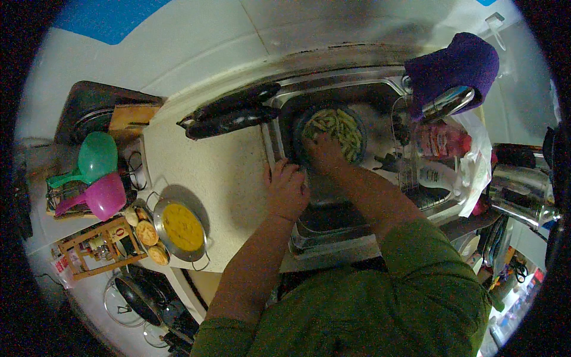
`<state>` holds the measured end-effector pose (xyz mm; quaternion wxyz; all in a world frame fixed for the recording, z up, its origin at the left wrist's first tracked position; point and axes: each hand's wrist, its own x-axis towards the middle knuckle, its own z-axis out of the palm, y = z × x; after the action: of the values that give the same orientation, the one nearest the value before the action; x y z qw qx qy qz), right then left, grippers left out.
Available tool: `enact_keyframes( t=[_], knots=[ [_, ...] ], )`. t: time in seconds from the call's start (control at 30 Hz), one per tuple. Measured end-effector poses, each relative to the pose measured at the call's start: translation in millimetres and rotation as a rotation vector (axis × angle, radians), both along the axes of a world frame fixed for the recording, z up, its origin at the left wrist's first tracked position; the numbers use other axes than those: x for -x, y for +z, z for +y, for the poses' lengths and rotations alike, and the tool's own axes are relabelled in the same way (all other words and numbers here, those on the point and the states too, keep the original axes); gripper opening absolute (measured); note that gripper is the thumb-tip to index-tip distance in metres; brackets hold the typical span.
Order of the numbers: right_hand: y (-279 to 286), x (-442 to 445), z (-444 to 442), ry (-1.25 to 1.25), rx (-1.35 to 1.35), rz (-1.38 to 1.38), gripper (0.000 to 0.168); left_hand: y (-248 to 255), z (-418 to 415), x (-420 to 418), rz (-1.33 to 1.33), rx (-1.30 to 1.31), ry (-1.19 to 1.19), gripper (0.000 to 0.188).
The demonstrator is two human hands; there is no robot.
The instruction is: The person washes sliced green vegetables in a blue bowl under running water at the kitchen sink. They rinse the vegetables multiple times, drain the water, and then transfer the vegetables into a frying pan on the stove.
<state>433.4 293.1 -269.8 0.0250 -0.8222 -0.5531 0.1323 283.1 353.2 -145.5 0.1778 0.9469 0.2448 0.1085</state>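
Observation:
My right hand [324, 151] reaches into a round, dark-looking bowl [363, 149] in the sink basin [332, 196]. Its fingers are among pale green cut pieces [350, 131], probably a vegetable. The fingertips are partly hidden, so a grip on any piece cannot be made out. At the basin's left rim [273, 140], my left hand [287, 189] rests with fingers bent, and whether it grips anything is unclear. Two dark eggplants [232, 122] lie side by side on the counter above the left hand, their right ends against the sink's edge.
A two-handled metal pan [182, 230] of yellow food stands left on the counter [214, 174], beside round bread-like pieces [148, 233]. Green [98, 156] and pink [105, 196] scoops lie farther left. At right are a purple cloth [464, 67], a wire rack [401, 174] and a white plastic bag [479, 178].

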Motion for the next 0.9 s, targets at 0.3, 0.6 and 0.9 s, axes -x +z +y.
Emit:
enact_keyframes(
  t=[0.3, 0.6, 0.9],
  knots=[
    [16, -32, 28, -0.149, 0.144, 0.309, 0.048, 0, -2, -1, 0.008, -0.010, 0.010, 0.020],
    [7, -74, 15, 0.155, 0.012, -0.028, 0.052, -1, 0, 0, 0.017, -0.020, 0.010, 0.025],
    [14, -71, 21, -0.026, 0.148, 0.088, 0.050, 7, 2, 1, 0.104, 0.021, -0.003, 0.025]
  ],
)
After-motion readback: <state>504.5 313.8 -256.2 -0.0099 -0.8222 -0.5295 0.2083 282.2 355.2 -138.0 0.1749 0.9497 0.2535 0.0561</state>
